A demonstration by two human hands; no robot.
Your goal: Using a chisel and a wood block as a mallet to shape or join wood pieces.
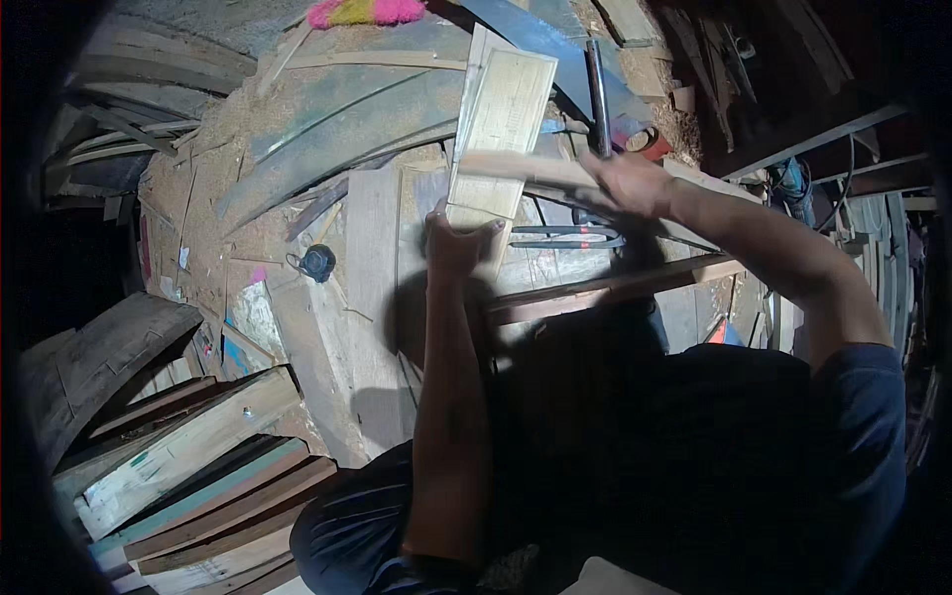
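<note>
My left hand [458, 244] is closed on the near end of a pale wooden board [513, 99], which lies lengthwise over another board. The thumb and fingers wrap its sides. My right hand [632, 185] is closed, smeared by motion, at the right end of a pale wooden strip [531, 171]. That strip is blurred too and crosses over the board from right to left; whether it touches the board I cannot tell. Just right of my left hand lies a tool with long dark handles, like pincers [570, 237].
Sawdust and wood scraps cover the work surface. A black tape measure [317, 262] lies to the left. A dark metal tube [598, 97], a broad blue-grey blade [531, 32] and a reddish roll [651, 145] are at far right. Stacked planks [188, 446] fill the near left.
</note>
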